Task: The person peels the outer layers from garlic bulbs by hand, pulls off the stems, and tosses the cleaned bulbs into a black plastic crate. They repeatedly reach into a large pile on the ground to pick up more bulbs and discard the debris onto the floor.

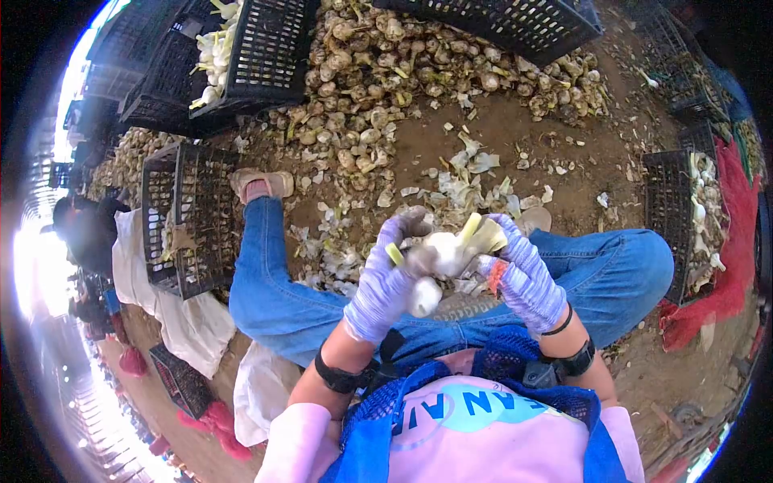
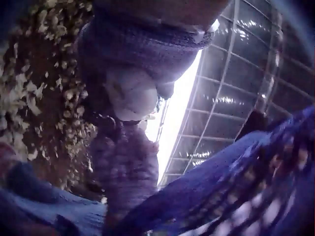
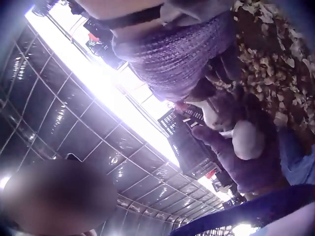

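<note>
Both hands wear purple knit gloves with dirty fingertips and meet over the lap. My left hand (image 1: pixel 378 282) grips garlic, with a pale green stem end (image 1: pixel 394 254) poking out on one side. A white garlic bulb (image 1: pixel 424 296) shows below its fingers and stands out in the right wrist view as a round bulb (image 3: pixel 247 140). My right hand (image 1: pixel 525 278), orange tape (image 1: pixel 497 276) around its thumb, holds garlic with thick cut green stems (image 1: pixel 469 229). Another whitish bulb (image 1: pixel 449 251) lies between the two hands. The fingers partly hide the bulbs.
A large heap of garlic (image 1: pixel 354 88) covers the ground ahead, with loose peeled skins (image 1: pixel 475 173) nearer. Black crates stand at the left (image 1: pixel 191 217), upper left (image 1: pixel 270 52), top (image 1: pixel 503 28) and right (image 1: pixel 668 213). Jeans-clad legs (image 1: pixel 282 274) spread on both sides.
</note>
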`<control>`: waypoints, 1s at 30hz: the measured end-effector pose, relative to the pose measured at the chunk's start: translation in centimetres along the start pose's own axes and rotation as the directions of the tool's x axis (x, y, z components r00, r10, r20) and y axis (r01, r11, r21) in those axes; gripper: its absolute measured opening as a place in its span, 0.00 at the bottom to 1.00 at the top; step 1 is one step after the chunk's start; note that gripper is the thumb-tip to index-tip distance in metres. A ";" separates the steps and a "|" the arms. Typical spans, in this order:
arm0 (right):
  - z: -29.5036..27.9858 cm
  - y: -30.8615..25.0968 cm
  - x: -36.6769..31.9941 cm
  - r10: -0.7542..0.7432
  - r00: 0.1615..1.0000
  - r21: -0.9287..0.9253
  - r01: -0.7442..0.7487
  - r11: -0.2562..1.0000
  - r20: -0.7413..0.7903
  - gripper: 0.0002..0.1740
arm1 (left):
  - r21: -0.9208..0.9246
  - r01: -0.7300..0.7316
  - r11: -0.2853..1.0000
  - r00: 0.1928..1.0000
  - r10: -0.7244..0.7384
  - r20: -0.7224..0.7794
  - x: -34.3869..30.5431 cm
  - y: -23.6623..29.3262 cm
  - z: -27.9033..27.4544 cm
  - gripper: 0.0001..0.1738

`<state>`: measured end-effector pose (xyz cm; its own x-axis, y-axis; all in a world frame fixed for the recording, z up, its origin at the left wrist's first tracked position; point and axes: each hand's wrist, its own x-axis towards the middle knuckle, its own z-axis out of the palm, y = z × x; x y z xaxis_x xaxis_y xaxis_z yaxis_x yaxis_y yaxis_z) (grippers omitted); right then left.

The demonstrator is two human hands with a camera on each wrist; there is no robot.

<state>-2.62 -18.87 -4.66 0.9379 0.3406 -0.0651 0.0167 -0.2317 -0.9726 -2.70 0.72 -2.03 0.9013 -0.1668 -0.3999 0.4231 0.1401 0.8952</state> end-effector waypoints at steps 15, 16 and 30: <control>-0.2 -1.7 0.1 0.459 0.870 0.958 -0.261 0.118 0.180 0.17 | -0.285 0.115 0.952 0.983 -0.068 0.172 -1.3 2.8 -0.5 0.36; -0.2 -1.2 0.3 0.458 0.871 0.958 -0.259 0.119 0.179 0.17 | -0.312 0.213 0.926 0.958 -0.135 0.253 -1.8 3.2 -1.3 0.34; 1.3 -3.6 0.4 0.225 0.973 0.552 -0.162 0.818 -0.047 0.20 | 0.238 -0.329 0.914 0.942 0.334 0.019 -0.2 0.1 0.3 0.37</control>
<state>-2.74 -16.74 -1.49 0.9330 0.2362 -0.2715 -0.3297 0.2584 -0.9080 -2.90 0.45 -1.83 0.9889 -0.1288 -0.0741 0.0682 -0.0496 0.9964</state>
